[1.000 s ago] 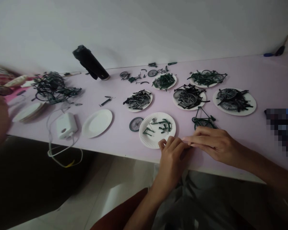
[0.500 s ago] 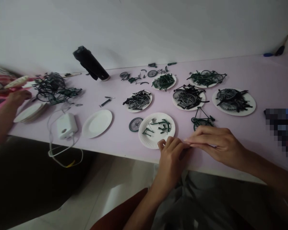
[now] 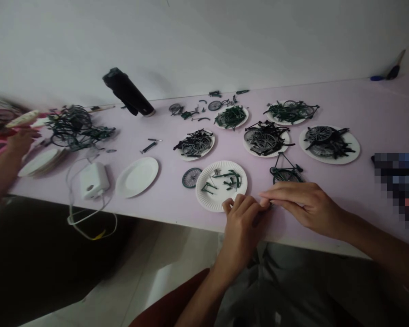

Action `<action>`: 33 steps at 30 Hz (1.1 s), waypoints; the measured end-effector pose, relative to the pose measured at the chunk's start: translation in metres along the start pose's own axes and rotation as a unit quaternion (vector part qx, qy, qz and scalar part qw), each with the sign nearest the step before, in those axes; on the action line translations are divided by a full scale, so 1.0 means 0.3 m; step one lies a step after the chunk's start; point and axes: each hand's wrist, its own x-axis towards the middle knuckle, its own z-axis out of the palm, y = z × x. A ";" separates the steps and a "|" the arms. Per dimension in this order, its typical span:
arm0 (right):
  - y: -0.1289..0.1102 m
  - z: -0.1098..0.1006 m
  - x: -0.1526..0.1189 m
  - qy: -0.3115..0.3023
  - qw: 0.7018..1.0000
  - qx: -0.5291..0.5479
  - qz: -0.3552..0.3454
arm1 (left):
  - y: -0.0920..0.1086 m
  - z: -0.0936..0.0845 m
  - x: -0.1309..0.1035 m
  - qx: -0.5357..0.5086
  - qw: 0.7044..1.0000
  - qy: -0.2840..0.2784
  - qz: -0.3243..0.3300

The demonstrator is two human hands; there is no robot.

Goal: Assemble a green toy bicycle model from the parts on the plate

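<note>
At the table's front edge my left hand (image 3: 242, 218) and my right hand (image 3: 303, 206) meet, fingertips pinched together around something small and dark, mostly hidden. Just left of them lies a white paper plate (image 3: 204, 202) with small green model-bicycle parts (image 3: 232, 176) on it. A loose spoked wheel (image 3: 191, 177) touches or nearly touches that plate's left side. Directly behind my right hand is a green toy bicycle frame with a wheel (image 3: 285, 171), partly covered by the hand.
Plates heaped with bicycle parts (image 3: 266, 138) stand farther back. Left are an unused-looking plate (image 3: 138, 178), a white power adapter (image 3: 94, 180) with cable, a leaning black cylinder (image 3: 128, 92), and a pile of toy bicycles (image 3: 77, 126). Another person's hand (image 3: 20, 141) is at far left.
My hands stay together, with the right fingertips slightly shifted and a bit of the dark piece now showing. The other person's hand at far left has moved a little left.
</note>
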 end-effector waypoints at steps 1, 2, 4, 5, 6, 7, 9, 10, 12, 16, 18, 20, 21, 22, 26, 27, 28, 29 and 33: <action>0.001 0.005 -0.001 -0.003 1.000 0.004 -0.005 | -0.002 0.001 -0.001 0.002 1.000 0.002 0.002; 0.002 0.009 -0.001 0.001 1.000 0.004 -0.007 | -0.003 0.002 -0.002 0.003 1.000 0.003 0.003; 0.004 0.015 0.003 0.020 1.000 -0.006 -0.002 | -0.006 0.002 -0.003 0.001 1.000 0.001 0.005; 0.005 0.015 0.005 0.031 0.999 -0.011 0.003 | -0.007 0.002 -0.004 -0.003 1.000 -0.001 0.005; 0.005 0.013 0.007 0.037 0.999 -0.014 0.007 | -0.008 0.002 -0.004 -0.008 1.000 -0.002 0.007; 0.006 0.009 0.009 0.038 0.999 -0.015 0.009 | -0.009 0.002 -0.004 -0.012 1.000 -0.001 0.008; 0.006 -0.002 0.008 0.028 1.000 -0.010 0.004 | -0.010 0.002 -0.004 -0.018 1.000 0.003 0.009; 0.005 -0.006 0.007 0.020 1.000 -0.004 -0.002 | -0.011 0.002 -0.005 -0.019 1.000 0.005 0.008; 0.003 -0.010 0.004 0.001 1.000 0.009 -0.010 | -0.009 0.002 -0.006 -0.013 1.000 0.008 0.006; -0.003 -0.005 0.007 0.013 1.000 0.000 0.004 | 0.011 0.005 -0.006 0.036 0.999 0.028 0.008; -0.004 -0.006 0.010 0.040 0.999 -0.012 0.007 | 0.027 0.011 -0.004 0.057 0.997 0.044 0.010; -0.004 -0.013 0.011 0.044 0.999 -0.013 0.010 | 0.039 0.017 -0.002 0.061 0.997 0.055 0.013; -0.003 -0.017 0.010 0.037 0.999 -0.011 0.012 | 0.043 0.020 -0.001 0.060 0.997 0.056 0.013; -0.003 -0.021 0.009 0.028 0.999 -0.006 0.014 | 0.045 0.021 0.000 0.058 0.997 0.056 0.010; -0.005 -0.027 0.004 -0.002 1.000 0.030 0.008 | 0.042 0.015 0.005 0.048 0.998 0.044 -0.008; -0.006 -0.025 0.005 0.002 0.999 0.033 0.008 | 0.041 0.012 0.005 0.043 0.998 0.036 -0.013; -0.007 -0.023 0.007 0.010 0.999 0.030 0.008 | 0.040 0.009 0.005 0.039 0.999 0.029 -0.016; -0.008 -0.022 0.009 0.020 0.999 0.026 0.008 | 0.039 0.007 0.005 0.035 0.999 0.023 -0.020; -0.009 -0.024 0.013 0.031 0.999 0.006 0.012 | 0.041 0.005 0.004 0.025 0.999 0.014 -0.022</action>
